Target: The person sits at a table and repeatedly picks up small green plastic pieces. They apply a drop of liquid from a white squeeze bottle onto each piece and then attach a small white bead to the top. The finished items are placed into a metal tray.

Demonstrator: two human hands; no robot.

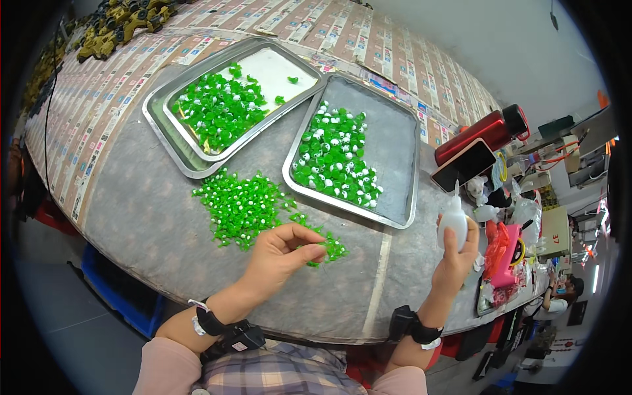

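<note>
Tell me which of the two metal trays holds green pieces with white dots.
The right tray, single and grey-lined, nearer the right hand. The left tray, stacked in another, holds plain green pieces.

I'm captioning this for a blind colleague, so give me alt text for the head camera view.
A person's left hand pinches a small green piece from a loose green pile on a grey table, while the right hand holds a small white squeeze bottle upright. Two metal trays behind hold more green pieces.

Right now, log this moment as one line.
left hand: pinching small green piece | right hand: holding white squeeze bottle | trays: green pieces
</note>
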